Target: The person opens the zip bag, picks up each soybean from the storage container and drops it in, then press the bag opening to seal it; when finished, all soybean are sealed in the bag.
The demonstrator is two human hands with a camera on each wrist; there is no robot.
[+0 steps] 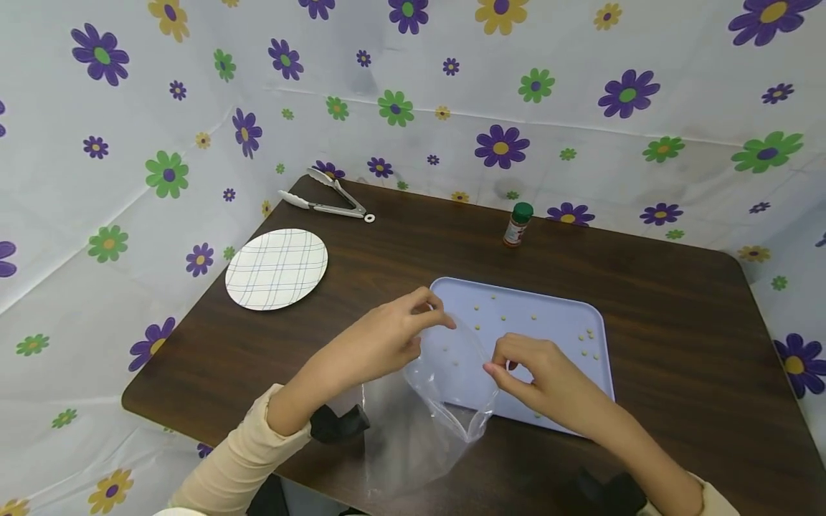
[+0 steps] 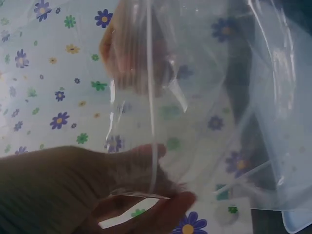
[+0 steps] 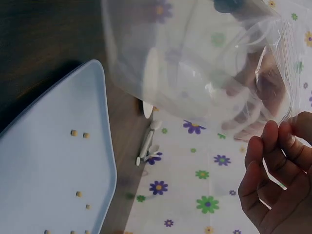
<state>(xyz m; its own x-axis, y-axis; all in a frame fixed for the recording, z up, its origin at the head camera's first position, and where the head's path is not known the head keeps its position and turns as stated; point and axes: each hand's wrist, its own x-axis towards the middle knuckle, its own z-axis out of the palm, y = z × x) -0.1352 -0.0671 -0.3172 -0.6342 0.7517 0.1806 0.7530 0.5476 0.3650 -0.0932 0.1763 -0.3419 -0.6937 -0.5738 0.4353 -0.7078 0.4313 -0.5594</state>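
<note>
A clear plastic bag hangs between my two hands, its mouth spread into a wide loop. My left hand pinches the rim on one side. Opposite it, my right hand pinches the other side between thumb and fingertips. In the right wrist view the bag shows thin ridged lines along its mouth. Beneath and behind the hands lies a light blue tray, partly overlapped by the bag and right hand. Several small yellowish pieces are scattered over it.
A white plate with a grid pattern sits at the left of the dark wooden table. Behind it lie metal tongs with their arms spread. A green-capped spice jar stands near the back edge. Flowered sheeting surrounds the table.
</note>
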